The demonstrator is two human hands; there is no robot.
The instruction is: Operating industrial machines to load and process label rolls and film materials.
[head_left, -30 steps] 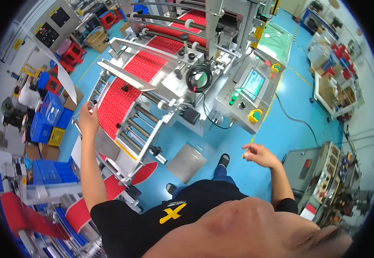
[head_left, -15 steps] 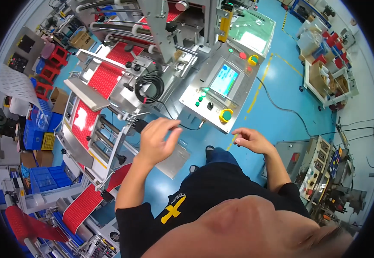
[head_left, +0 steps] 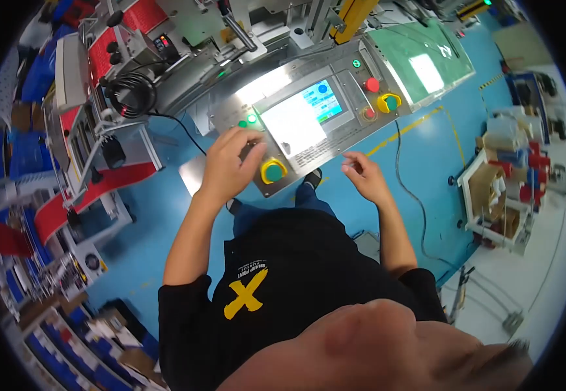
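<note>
My left hand (head_left: pixel 229 159) is over the left end of a metal control panel (head_left: pixel 306 156), fingers bent and thumb apart, with nothing seen in it. Its fingertips are between lit green buttons (head_left: pixel 252 119) and a green push button with a yellow collar (head_left: pixel 272 171). The black rotary knob there is hidden, and I cannot tell whether I touch it. My right hand (head_left: pixel 366 179) hovers off the panel's near edge, loosely curled with thumb and fingers apart, holding nothing. A lit touchscreen (head_left: pixel 319 104) with white glare sits mid-panel.
Left stands a machine with red web material (head_left: pixel 94 186) and a coiled black cable (head_left: pixel 130 94). A red button (head_left: pixel 371 85) and a second yellow-collared button (head_left: pixel 389 103) sit at the panel's right. Beyond is a green transparent cover (head_left: pixel 420 62); a cart (head_left: pixel 498 202) stands right.
My view has turned, and the panel is now close before me. My left hand has come from beside the red-web machine to over the panel's left end. My right hand stays near its edge.
</note>
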